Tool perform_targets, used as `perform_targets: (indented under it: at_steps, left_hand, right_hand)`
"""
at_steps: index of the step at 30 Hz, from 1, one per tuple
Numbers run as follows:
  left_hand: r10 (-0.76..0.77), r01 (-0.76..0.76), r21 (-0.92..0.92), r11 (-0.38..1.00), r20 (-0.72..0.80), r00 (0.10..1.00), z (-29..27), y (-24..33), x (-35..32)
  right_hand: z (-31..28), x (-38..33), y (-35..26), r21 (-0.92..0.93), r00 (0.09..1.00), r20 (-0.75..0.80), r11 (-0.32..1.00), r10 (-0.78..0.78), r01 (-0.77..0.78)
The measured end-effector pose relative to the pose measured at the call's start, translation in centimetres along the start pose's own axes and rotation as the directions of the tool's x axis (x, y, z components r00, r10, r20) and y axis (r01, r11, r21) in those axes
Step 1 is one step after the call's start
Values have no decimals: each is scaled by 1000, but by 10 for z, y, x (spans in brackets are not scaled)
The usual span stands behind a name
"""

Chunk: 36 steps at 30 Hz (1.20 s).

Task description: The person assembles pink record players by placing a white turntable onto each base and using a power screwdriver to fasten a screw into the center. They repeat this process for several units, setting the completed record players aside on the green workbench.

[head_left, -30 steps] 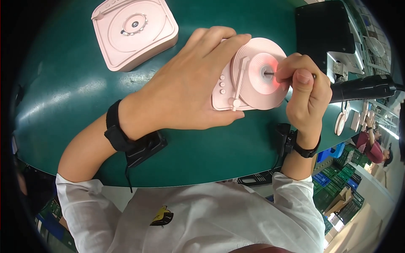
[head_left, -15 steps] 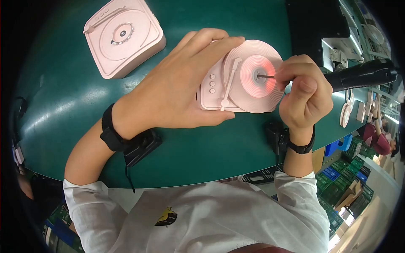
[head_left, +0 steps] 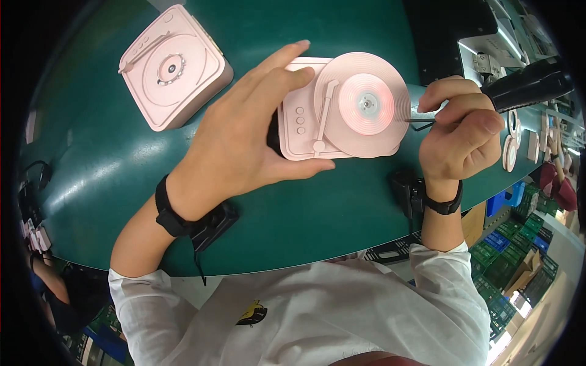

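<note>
The left hand (head_left: 235, 119) is spread wide around the left end of a pink turntable-shaped player (head_left: 296, 141), thumb along its near edge; how firmly it presses cannot be told; the ridged pink disc (head_left: 366, 141), its middle glowing red, lies right of that hand; the right hand (head_left: 461, 125) is curled around a thin rod (head_left: 421, 120), pointing left toward the disc's edge; a black cylinder (head_left: 531, 84) juts out beyond it; a second pink player (head_left: 149, 88) sits on the green counter (head_left: 293, 226), beyond the left hand
</note>
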<state>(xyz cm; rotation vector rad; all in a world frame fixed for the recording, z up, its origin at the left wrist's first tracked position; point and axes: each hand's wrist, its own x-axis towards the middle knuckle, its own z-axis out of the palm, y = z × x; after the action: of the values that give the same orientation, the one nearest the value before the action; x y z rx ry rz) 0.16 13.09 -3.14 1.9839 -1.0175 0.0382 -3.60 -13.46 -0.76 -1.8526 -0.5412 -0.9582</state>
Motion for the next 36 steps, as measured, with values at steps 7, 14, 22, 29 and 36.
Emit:
perform_targets:
  at_steps: [7,14,22,29,36]
  left_hand:
    - [-46,46,-8,999,22,999,-6,0,-8]
    - [-24,24,16,1000,12,1000,-6,4,-7]
    - [-7,7,32,999,6,1000,-7,4,-7]
    - [-2,0,108,994,17,1000,-11,9,-5]
    - [-29,23,186,982,27,999,-13,13,-4]
  right_hand:
    - [-8,0,-5,-9,999,46,1000,0,1]
    - [-11,3,-4,-48,984,153,994,-91,100]
    - [-4,-6,-13,18,996,57,998,63,-64]
    - [3,-6,-9,74,967,187,979,175,-191]
    - [2,-3,-21,-60,913,306,962,270,-265]
